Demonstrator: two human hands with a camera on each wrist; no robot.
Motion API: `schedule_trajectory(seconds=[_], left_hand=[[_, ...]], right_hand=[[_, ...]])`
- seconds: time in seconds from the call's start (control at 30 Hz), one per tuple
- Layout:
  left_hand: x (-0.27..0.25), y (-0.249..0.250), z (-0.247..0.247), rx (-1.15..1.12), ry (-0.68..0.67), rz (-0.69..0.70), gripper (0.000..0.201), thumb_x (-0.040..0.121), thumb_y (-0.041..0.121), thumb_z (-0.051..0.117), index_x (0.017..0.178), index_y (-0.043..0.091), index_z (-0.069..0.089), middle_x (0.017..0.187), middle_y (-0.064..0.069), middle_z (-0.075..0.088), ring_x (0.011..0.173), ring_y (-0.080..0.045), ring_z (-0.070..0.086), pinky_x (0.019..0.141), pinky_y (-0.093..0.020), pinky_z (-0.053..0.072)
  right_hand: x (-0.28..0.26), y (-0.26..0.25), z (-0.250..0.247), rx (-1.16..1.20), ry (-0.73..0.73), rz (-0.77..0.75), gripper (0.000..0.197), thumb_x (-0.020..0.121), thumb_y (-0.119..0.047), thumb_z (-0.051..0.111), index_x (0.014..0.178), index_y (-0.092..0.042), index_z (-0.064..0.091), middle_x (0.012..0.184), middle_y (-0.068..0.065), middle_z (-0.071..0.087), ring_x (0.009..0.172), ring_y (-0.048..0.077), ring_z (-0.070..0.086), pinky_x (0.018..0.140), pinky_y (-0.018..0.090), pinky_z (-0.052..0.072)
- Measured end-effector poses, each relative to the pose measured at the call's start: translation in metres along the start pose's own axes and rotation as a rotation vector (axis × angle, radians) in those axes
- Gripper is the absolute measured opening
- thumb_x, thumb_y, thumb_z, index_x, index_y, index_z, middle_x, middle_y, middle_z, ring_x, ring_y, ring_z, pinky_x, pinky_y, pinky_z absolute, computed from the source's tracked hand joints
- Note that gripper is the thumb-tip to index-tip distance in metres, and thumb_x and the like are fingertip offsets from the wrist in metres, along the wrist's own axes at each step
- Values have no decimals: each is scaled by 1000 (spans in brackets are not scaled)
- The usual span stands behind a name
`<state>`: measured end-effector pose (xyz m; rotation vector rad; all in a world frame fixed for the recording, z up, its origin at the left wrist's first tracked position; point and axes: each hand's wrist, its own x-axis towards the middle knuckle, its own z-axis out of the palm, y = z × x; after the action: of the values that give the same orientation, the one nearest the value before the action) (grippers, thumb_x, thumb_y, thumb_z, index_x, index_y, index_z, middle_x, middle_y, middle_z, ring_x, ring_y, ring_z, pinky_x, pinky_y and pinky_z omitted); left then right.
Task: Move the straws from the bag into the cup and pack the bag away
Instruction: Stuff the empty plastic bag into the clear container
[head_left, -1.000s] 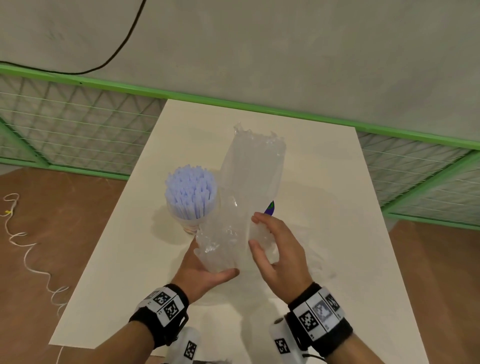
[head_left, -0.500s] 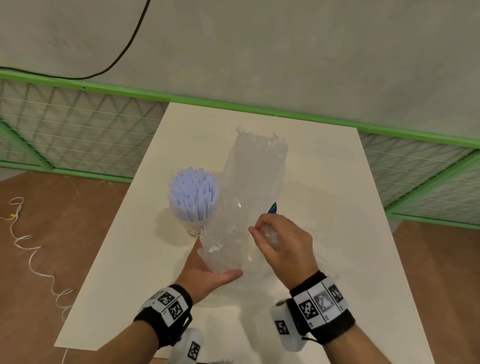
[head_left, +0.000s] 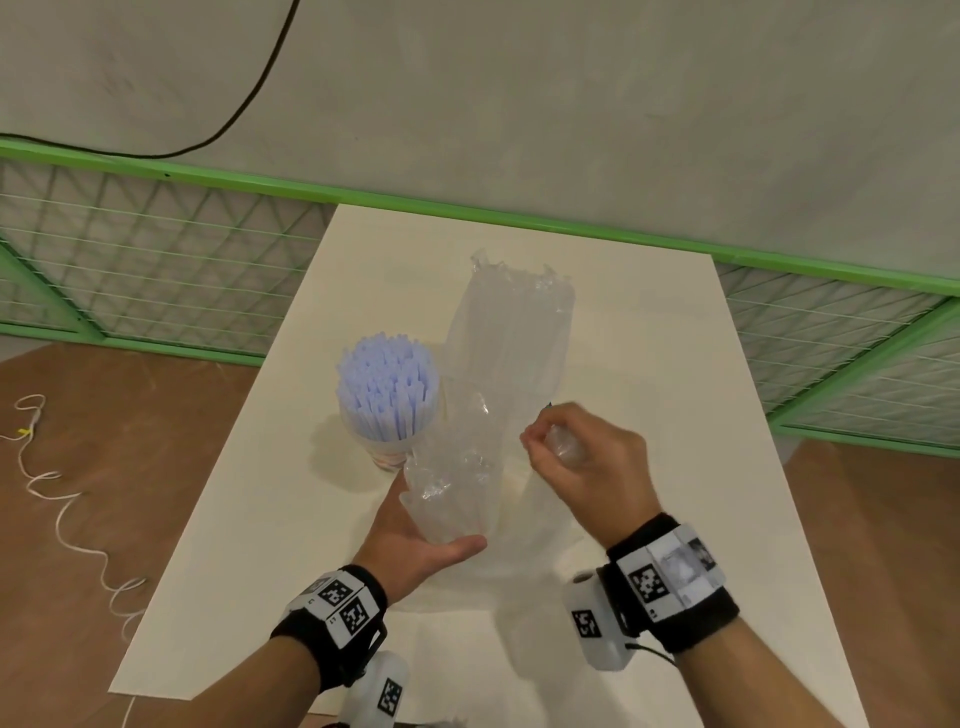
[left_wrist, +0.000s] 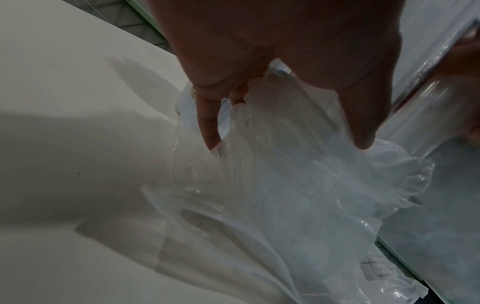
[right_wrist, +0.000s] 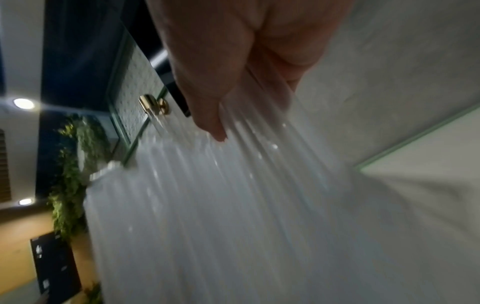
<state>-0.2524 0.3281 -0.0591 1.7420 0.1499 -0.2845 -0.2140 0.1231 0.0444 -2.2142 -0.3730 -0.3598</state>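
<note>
Left hand (head_left: 415, 540) and right hand (head_left: 587, 467) each grip the clear bag (head_left: 498, 395) (crumpled); straws (head_left: 387, 389) fill the cup (head_left: 384, 452).

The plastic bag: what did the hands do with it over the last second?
The right hand curled from an open touch into a fist, bunching part of the clear plastic bag. The left hand stayed gripping the bag's crumpled lower end; the blue straws stayed upright in the cup.

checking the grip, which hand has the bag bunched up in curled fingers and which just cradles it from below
The right hand has the clear plastic bag bunched in curled fingers. The left hand cradles the bag's crumpled lower end from below, palm up, beside the cup of lilac straws.
</note>
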Motion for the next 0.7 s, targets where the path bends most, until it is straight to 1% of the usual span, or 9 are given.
schedule_trajectory(seconds=[0.07, 0.13, 0.2, 0.27, 0.33, 0.43, 0.53, 0.6, 0.7], left_hand=[[0, 0, 0, -2, -1, -9, 85, 53, 31, 95, 128, 23, 55, 114, 8, 70, 107, -4, 65, 93, -23, 51], [0, 0, 1, 3, -3, -22, 81, 54, 27, 95, 125, 22, 57, 112, 8, 71, 104, -2, 66, 88, -16, 51], [0, -1, 0, -3, -4, -33, 80, 54, 28, 95, 124, 21, 58, 111, 7, 71, 103, -2, 66, 83, -11, 50], [0, -2, 0, 1, -4, -37, 83, 52, 34, 95, 125, 22, 57, 112, 7, 71, 105, -3, 66, 88, -16, 51], [0, -3, 0, 8, -10, -41, 86, 50, 41, 94, 125, 25, 57, 113, 8, 70, 105, -4, 66, 92, -25, 51], [0, -1, -1, 14, -19, -24, 84, 51, 42, 93, 125, 24, 57, 113, 9, 70, 105, -3, 65, 93, -25, 50], [-1, 2, -2, 17, -20, -30, 82, 52, 40, 93, 124, 25, 57, 111, 9, 70, 104, -1, 65, 92, -23, 51], [-3, 4, -2, 26, -19, -29, 81, 54, 36, 94, 124, 28, 55, 111, 13, 69, 104, 2, 64, 88, -17, 50], [-4, 6, -1, 18, -5, -36, 81, 56, 29, 94, 125, 29, 53, 110, 15, 68, 102, 4, 63, 79, -7, 48]], right_hand=[[16, -9, -18, 59, 50, 36, 11, 85, -14, 75, 86, -21, 66, 76, -11, 69, 70, 5, 68, 71, 18, 52], [31, -17, -34, 129, 98, 83, 10, 87, -13, 72, 86, -20, 66, 76, -10, 69, 70, 7, 72, 72, 29, 56], [43, -22, -45, 173, 128, 131, 7, 88, -11, 71, 85, -15, 66, 80, -7, 69, 68, 10, 73, 69, 42, 59], [53, -24, -56, 208, 152, 175, 6, 87, -10, 72, 84, -12, 66, 82, -2, 70, 67, 15, 74, 68, 52, 58], [63, -27, -70, 278, 194, 209, 6, 86, -6, 72, 83, -8, 67, 81, 4, 70, 67, 22, 74, 67, 57, 58], [82, -32, -96, 401, 296, 204, 9, 84, 4, 69, 79, -3, 66, 73, 5, 67, 66, 30, 70, 64, 50, 61], [107, -39, -121, 493, 418, 178, 4, 80, 2, 69, 81, 1, 65, 75, 10, 65, 67, 40, 68, 64, 43, 60], [125, -43, -131, 554, 495, 156, 5, 79, 1, 67, 77, -1, 63, 74, 14, 62, 66, 37, 65, 66, 42, 60], [157, -43, -129, 615, 549, 125, 6, 77, 3, 63, 75, -3, 62, 69, 12, 60, 62, 29, 62, 66, 42, 60]])
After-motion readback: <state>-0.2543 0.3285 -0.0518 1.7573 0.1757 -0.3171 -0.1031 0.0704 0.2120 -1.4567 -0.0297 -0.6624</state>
